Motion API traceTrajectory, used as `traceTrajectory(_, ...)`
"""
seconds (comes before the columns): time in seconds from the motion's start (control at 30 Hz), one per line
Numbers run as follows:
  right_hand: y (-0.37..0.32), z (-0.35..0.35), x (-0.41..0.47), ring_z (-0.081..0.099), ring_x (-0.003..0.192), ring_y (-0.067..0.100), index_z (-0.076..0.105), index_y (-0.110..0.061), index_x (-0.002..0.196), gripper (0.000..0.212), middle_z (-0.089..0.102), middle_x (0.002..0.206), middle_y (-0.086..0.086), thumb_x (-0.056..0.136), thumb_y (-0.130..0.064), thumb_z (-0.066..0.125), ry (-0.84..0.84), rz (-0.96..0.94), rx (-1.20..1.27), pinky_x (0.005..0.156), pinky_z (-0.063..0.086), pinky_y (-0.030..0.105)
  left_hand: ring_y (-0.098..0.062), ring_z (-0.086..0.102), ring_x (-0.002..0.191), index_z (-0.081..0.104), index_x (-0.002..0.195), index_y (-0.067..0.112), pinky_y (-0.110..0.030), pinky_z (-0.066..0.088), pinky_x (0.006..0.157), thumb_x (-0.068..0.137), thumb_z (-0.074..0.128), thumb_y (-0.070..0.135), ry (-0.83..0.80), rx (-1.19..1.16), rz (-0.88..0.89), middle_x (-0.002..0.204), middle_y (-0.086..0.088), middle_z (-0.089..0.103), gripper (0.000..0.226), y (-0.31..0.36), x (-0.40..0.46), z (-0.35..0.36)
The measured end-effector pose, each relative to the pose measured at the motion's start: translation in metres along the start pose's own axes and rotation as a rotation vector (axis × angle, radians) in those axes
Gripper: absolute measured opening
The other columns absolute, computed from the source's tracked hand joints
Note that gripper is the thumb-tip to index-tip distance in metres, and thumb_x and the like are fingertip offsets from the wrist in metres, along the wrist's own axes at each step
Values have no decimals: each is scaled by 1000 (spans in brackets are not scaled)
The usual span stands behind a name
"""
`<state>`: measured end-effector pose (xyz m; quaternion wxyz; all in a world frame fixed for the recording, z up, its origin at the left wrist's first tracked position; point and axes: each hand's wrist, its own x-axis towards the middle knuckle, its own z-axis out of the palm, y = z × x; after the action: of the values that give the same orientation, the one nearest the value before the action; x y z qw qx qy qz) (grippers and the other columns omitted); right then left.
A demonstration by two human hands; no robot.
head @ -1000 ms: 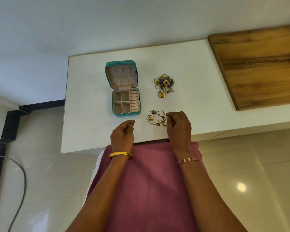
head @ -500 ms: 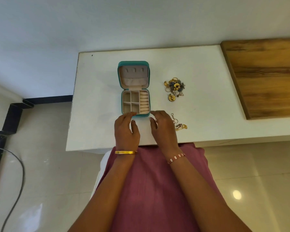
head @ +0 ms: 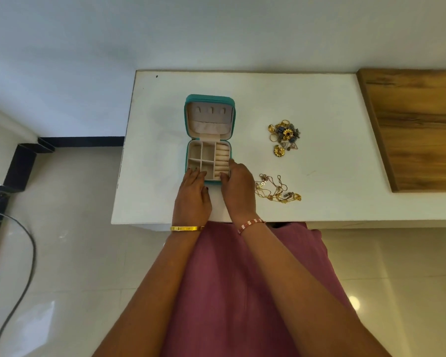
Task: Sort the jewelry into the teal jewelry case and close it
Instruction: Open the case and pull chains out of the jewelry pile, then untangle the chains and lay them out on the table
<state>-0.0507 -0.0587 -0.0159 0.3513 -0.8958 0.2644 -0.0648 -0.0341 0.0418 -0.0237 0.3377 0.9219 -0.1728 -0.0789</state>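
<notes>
both hands [head: 192,195] now reach over the teal case's [head: 209,99] near edge.

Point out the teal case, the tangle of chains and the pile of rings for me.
teal jewelry case [head: 209,99]: head view, top rim of the open lid.
chains [head: 276,190]: head view, middle of the tangle.
pile of rings and earrings [head: 285,134]: head view, centre of the heap.

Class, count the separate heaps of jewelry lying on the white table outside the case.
2. A pile of rings and charms lies right of the teal case; a chain tangle lies nearer, beside the right hand.
</notes>
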Motion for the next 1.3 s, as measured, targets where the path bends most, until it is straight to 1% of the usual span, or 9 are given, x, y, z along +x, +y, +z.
traceTrajectory(0.37,-38,39,-11,60,96,30,56,0,116,27,63,105,20,89,-5,52,-65,-70,21,83,49,34,-28,34,135,48,126,2,-25,22,106,88,49,2,54,-31,-104,139,-18,41,38,-43,-12,-39)
traceTrajectory(0.57,-34,22,-12,60,103,31,51,-1,125,37,61,117,20,89,-6,55,-110,-53,121,90,46,32,-27,35,134,46,128,4,-24,23,106,89,50,6,112,-129,-166,140,-15,41,40,-30,-12,-42)
traceTrajectory(0.63,-24,9,-16,62,98,25,48,-2,129,42,60,120,18,88,-9,58,-81,-5,165,87,45,23,-27,38,133,48,127,5,-25,25,105,89,50,5,179,-186,-180,139,-15,44,38,-18,-15,-43)
traceTrajectory(0.7,-7,-7,-22,61,85,16,55,-4,123,37,64,114,15,87,-10,59,-15,29,188,75,40,10,-27,43,128,52,124,4,-24,29,103,88,50,3,234,-264,-165,135,-15,49,36,-2,-22,-41)
traceTrajectory(0.77,14,-24,-31,59,81,14,62,-3,114,28,67,107,15,87,-8,59,66,68,191,72,37,8,-28,49,123,56,119,3,-22,33,101,87,50,0,252,-338,-131,128,-15,55,33,17,-27,-33)
traceTrajectory(0.87,47,-50,-42,61,83,16,67,-2,104,20,69,101,15,85,-5,60,196,161,196,70,37,6,-26,50,121,59,115,5,-12,29,99,86,47,-3,191,-416,-84,124,-14,58,32,44,-32,-13)
traceTrajectory(0.93,68,-66,-44,61,83,17,68,-1,101,18,69,98,15,84,-2,60,271,236,199,66,36,1,-25,49,123,59,115,5,-13,27,101,86,46,-4,114,-437,-72,125,-14,58,33,59,-36,2)
traceTrajectory(1.07,99,-86,-43,63,89,25,67,-1,100,18,68,100,16,85,-1,58,355,354,168,68,34,8,-22,49,122,57,118,6,-14,28,102,88,45,-2,-43,-421,-73,127,-12,57,34,71,-46,25)
traceTrajectory(1.3,115,-90,-40,57,100,30,62,-1,115,27,59,108,21,89,-4,55,200,326,23,74,31,11,-20,48,122,53,122,6,-8,25,96,91,44,3,-186,-354,-81,129,-11,55,33,69,-50,38)
